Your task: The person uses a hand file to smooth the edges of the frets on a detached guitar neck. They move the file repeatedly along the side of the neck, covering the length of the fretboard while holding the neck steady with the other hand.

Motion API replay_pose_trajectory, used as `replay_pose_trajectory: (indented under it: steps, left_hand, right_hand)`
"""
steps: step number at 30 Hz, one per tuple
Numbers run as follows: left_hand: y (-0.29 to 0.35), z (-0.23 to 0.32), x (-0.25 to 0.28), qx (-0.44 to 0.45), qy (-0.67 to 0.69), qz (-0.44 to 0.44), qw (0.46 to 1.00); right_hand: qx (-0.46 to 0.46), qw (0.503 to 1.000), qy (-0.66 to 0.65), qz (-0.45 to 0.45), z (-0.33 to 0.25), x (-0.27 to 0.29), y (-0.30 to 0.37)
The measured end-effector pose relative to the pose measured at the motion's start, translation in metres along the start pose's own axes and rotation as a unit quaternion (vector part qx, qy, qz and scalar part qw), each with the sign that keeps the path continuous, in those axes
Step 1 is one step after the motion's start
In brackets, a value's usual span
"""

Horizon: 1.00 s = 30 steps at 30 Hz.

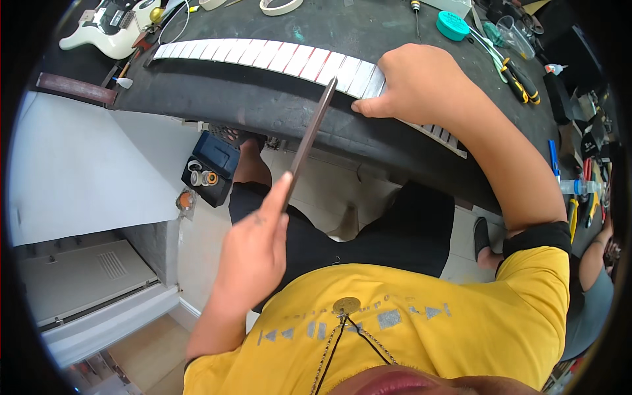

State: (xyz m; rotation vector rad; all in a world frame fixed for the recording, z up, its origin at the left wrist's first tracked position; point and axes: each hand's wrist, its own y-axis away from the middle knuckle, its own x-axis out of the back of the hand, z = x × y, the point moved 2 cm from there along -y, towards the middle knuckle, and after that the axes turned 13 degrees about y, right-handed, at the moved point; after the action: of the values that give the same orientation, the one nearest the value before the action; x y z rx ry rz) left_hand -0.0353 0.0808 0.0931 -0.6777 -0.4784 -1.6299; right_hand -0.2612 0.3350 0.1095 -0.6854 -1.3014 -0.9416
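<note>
A guitar neck [263,54] lies along the near edge of the dark bench, with white strips covering most of the spaces between its frets and reddish lines on some of them. My right hand [421,82] is closed over the neck toward its right end, thumb on the near edge, and hides part of it. Below and to the left, my left hand [253,257] grips the near end of a long, slim, dark file [309,138], index finger stretched along it. The file slants up and away, its far tip meeting the neck's near edge just left of my right thumb.
A white electric guitar body [118,26] lies at the far left. Farther back are a tape roll [281,5], a screwdriver [416,10] and a round teal tin [453,26]. Yellow-and-black pliers [520,82] lie right. An open dark case [212,164] sits below the bench.
</note>
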Motion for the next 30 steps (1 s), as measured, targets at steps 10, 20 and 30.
replay_pose_trajectory:
  steps: [10, 20, 30]
  left_hand:
    - [-0.174, 0.020, -0.007, -0.068, -0.032, -0.002, 0.997]
    - [-0.033, 0.006, 0.002, 0.003, -0.035, -0.015, 0.999]
    - [-0.083, 0.013, 0.002, -0.017, -0.049, -0.022, 0.998]
  right_hand:
    - [0.007, 1.000, -0.009, 0.003, -0.001, 0.003, 0.000]
    - [0.008, 1.000, 0.001, -0.003, -0.001, 0.002, 0.002]
    - [-0.007, 1.000, -0.002, 0.005, 0.006, 0.001, 0.004]
